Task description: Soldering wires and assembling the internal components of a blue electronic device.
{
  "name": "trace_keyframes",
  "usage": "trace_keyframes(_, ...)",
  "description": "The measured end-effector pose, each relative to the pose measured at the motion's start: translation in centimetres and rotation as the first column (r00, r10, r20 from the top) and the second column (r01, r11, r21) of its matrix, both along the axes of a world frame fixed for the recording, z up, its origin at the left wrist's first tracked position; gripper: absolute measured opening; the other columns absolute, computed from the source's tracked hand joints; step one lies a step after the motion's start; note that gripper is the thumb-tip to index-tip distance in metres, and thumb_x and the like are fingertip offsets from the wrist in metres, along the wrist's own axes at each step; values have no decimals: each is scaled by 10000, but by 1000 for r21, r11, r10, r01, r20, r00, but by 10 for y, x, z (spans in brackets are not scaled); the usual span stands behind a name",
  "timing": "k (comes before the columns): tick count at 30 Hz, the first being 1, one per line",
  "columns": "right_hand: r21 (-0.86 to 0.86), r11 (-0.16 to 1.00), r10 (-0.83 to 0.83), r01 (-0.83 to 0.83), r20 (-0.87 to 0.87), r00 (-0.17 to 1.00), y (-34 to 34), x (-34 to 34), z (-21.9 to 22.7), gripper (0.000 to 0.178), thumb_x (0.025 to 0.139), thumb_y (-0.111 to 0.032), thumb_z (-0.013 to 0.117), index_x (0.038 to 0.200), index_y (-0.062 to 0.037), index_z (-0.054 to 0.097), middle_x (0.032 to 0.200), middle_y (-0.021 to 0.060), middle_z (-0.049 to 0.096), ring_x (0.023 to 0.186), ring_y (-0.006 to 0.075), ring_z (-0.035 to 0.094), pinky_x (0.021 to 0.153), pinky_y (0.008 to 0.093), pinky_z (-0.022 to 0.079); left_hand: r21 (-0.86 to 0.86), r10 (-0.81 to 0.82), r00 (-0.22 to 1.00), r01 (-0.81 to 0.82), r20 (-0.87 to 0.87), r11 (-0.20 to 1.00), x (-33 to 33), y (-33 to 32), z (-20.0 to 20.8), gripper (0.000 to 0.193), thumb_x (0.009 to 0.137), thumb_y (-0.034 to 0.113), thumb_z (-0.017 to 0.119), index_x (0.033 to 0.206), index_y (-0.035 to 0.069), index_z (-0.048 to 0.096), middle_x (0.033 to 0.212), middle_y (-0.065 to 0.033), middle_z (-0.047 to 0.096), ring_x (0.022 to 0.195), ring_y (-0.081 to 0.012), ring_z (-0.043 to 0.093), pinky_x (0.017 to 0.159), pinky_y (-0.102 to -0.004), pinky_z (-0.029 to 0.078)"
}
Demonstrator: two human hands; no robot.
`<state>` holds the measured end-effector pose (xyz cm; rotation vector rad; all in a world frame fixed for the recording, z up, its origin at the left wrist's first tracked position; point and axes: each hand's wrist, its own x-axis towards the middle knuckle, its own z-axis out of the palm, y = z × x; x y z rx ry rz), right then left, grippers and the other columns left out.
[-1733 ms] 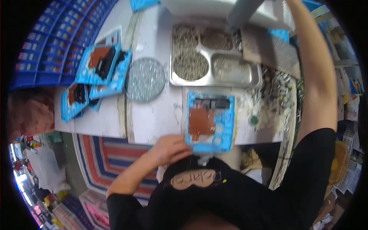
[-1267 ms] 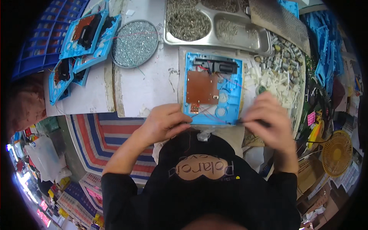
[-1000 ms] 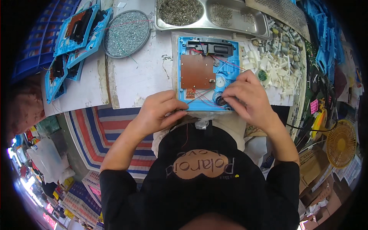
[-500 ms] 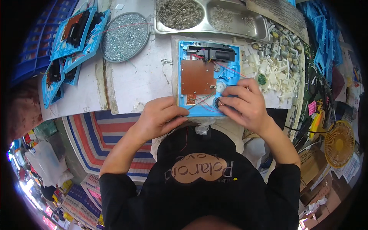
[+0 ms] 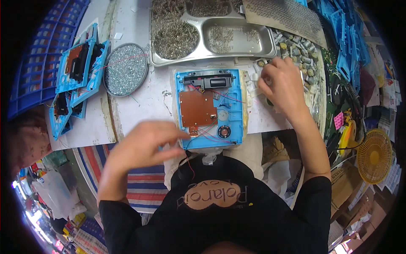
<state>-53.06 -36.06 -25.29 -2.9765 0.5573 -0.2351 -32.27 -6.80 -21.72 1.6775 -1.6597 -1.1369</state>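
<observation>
A blue plastic housing (image 5: 237, 122) lies on the bench in front of me, its inner side up. Inside it are a brown circuit board (image 5: 196, 108), a black mechanism (image 5: 211, 81) along the far edge, thin coloured wires and a round speaker (image 5: 223, 131) in the near right corner. My left hand (image 5: 148, 144), smeared by motion, hovers off the housing's near left corner with fingers apart and nothing visible in them. Right of the housing, my right hand (image 5: 282, 86) reaches over loose white plastic parts (image 5: 253, 78), its fingers bent together; whatever they pinch is hidden.
A steel compartment tray (image 5: 207, 58) of small metal parts stands at the back. Left of it sits a round dish of screws (image 5: 126, 70), then stacked blue housings (image 5: 86, 63) and a blue crate (image 5: 44, 51). Small motors (image 5: 302, 48) lie heaped at the far right.
Both hands have come off the housing: the left withdrew to the left, the right moved up and right to the white parts. The speaker now shows uncovered. The view has shifted.
</observation>
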Motion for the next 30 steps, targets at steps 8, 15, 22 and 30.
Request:
trace_keyframes(8, 190, 982, -21, -20, 215, 976, 0, -12, 25, 141, 761, -89, 713, 867, -28, 643, 847, 121, 625, 837, 320, 597, 732, 416, 497, -568, 274, 829, 63, 488, 821, 25, -191, -29, 125, 889, 176, 657, 875, 60, 700, 835, -130, 660, 790, -328, 668, 673, -431, 532)
trace_keyframes(15, 525, 845, -234, 100, 195, 953, 2, -47, 46, 127, 808, -43, 660, 919, 4, 620, 883, 105, 641, 769, 242, 609, 677, 330, 476, -269, -19, 541, 447, 841, 853, 32, -266, -58, 128, 897, 109, 575, 946, 89, 692, 974, -69, 683, 908, -283, 716, 734, -409, 591)
trace_keyframes(22, 663, 749, -238, -6, 278, 931, 15, -48, 51, 173, 837, -3, 640, 1009, 15, 635, 968, 63, 644, 858, 146, 581, 768, 271, 451, -403, 131, 614, 328, 778, 855, 30, -261, -57, 164, 896, 146, 585, 956, 87, 725, 987, -116, 723, 906, -321, 729, 745, -437, 597)
trace_keyframes(30, 590, 796, -128, -135, 382, 915, 27, -45, 46, 167, 802, -8, 673, 969, -2, 664, 911, 92, 667, 797, 206, 625, 678, 305, 491, -301, 308, 632, -123, 711, 946, 23, -255, -56, 274, 895, 351, 667, 925, 93, 755, 887, -143, 740, 872, -352, 717, 790, -464, 579)
